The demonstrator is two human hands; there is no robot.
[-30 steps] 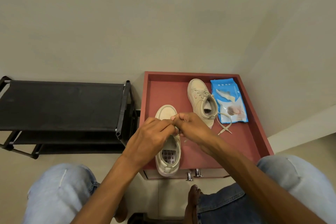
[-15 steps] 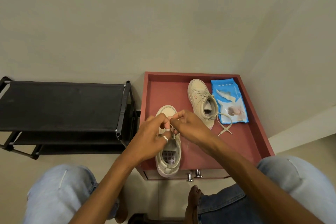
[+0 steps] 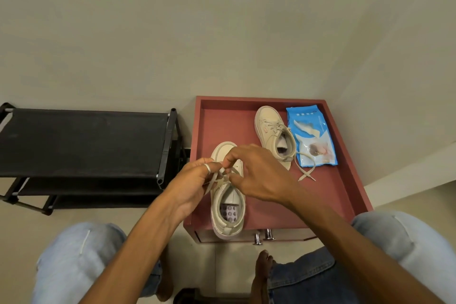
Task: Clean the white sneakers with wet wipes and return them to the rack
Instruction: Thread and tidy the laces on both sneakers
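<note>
While the black rack (image 3: 84,142) stands left of the red worktop (image 3: 217,126), the near sneaker (image 3: 228,219) lies at its front edge, the far sneaker (image 3: 271,131) sits just beside the blue wipes pack (image 3: 312,140), and the left hand (image 3: 190,185) and right hand (image 3: 256,175) each pinch the near sneaker's laces (image 3: 214,179).

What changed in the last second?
The left hand and right hand, pressed together before, have parted slightly over the near sneaker; both still pinch its lace, now drawn out in visible strands between them. The far sneaker, wipes pack and rack are unchanged.
</note>
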